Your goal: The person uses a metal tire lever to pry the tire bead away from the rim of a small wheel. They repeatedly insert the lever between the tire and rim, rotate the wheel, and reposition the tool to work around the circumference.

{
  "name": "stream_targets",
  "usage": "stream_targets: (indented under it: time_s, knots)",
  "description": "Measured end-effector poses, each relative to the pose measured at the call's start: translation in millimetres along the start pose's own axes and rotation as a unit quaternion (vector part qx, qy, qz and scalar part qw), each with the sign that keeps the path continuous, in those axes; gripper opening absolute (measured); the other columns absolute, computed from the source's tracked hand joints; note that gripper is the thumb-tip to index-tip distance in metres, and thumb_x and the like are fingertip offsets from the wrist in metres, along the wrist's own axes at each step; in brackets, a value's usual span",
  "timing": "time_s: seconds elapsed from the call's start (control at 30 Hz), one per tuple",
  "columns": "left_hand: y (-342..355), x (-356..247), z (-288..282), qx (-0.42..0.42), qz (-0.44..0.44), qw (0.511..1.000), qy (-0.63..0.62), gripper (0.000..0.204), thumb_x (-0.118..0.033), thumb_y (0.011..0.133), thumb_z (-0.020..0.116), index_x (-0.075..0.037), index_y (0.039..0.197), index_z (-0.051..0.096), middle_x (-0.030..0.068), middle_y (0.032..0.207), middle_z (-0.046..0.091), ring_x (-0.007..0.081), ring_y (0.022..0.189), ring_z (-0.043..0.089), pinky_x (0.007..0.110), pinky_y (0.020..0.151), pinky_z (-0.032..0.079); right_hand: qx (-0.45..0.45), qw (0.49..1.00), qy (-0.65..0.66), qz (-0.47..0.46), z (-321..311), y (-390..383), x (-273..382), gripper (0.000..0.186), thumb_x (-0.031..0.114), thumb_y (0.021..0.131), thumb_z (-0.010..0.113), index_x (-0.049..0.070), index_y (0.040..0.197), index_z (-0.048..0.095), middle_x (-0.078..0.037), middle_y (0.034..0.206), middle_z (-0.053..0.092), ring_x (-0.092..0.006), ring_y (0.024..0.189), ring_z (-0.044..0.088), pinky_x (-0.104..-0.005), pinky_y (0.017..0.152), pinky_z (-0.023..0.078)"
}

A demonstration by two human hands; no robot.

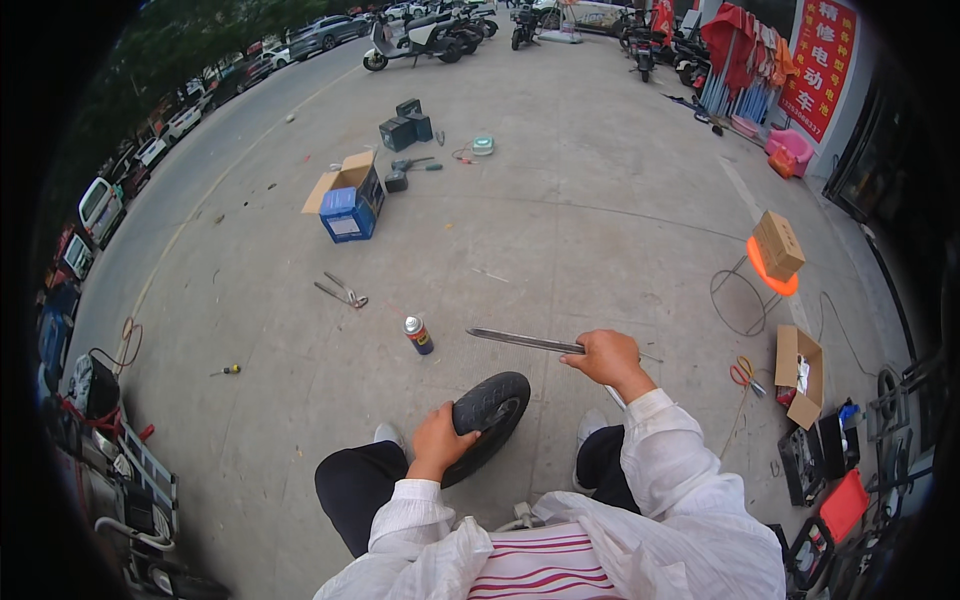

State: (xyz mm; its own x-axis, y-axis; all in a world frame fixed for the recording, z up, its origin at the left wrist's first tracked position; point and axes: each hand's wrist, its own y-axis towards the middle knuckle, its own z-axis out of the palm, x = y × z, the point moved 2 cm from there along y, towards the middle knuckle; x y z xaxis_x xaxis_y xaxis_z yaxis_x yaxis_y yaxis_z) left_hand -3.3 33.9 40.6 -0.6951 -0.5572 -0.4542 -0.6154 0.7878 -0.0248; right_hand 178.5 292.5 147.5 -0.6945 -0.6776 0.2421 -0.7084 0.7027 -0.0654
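Observation:
My left hand [438, 440] grips the upper part of a black tyre [496, 393], which stands tilted between my legs. A long, narrow metal bar [515, 338] is clasped in my right hand [608, 360], its far end reaching left above the tyre; a silvery piece partly shows below that hand, too hidden to make out. Just ahead of the tyre, a spray can [420, 338] stands upright on the pavement. Large pliers [349, 295] lie beyond it to the left.
Boxes [348, 211], batteries [397, 134] and parked scooters [400, 45] are ahead. An orange stool [760, 262], scissors [746, 374] and an open carton [800, 370] are on the right. A small screwdriver [225, 371] and metal clutter [145, 470] are on the left.

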Motion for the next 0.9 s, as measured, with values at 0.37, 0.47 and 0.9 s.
stream_targets:
  time_s: [0.37,0.47,0.9]
  knots:
    - [-3.7,13.7,7.5,-0.014,-0.03,0.999,-0.013,0.064,-0.038,0.066,0.084,-0.003,0.109,0.053,0.0219,0.105,0.06,0.0409,0.1,0.06,0.048,0.082,0.05,0.02,1.0,-0.013,-0.002,3.0,-5.4,10.2,0.045,0.053,0.077,0.072,0.009,0.079,0.07,-0.013,0.078,0.07,-0.0353,0.076,0.068,-0.047,0.063,0.051]
    - [-6.3,14.3,8.4,-0.012,-0.028,0.999,-0.022,0.063,-0.038,0.066,0.084,-0.003,0.108,0.053,0.0223,0.105,0.06,0.0413,0.1,0.059,0.048,0.083,0.05,0.023,1.0,-0.015,-0.005,6.3,-5.1,11.2,0.044,0.052,0.077,0.072,0.009,0.079,0.07,-0.013,0.079,0.07,-0.0357,0.077,0.068,-0.047,0.063,0.051]
    - [-12.6,16.1,11.7,0.016,0.02,0.997,-0.078,0.073,-0.039,0.069,0.082,-0.009,0.128,0.052,0.0214,0.106,0.063,0.0407,0.098,0.062,0.048,0.082,0.051,0.013,0.999,-0.015,-0.03,9.9,-13.3,16.4,0.042,0.051,0.078,0.072,0.009,0.078,0.071,-0.012,0.075,0.068,-0.0343,0.075,0.067,-0.0468,0.061,0.05]
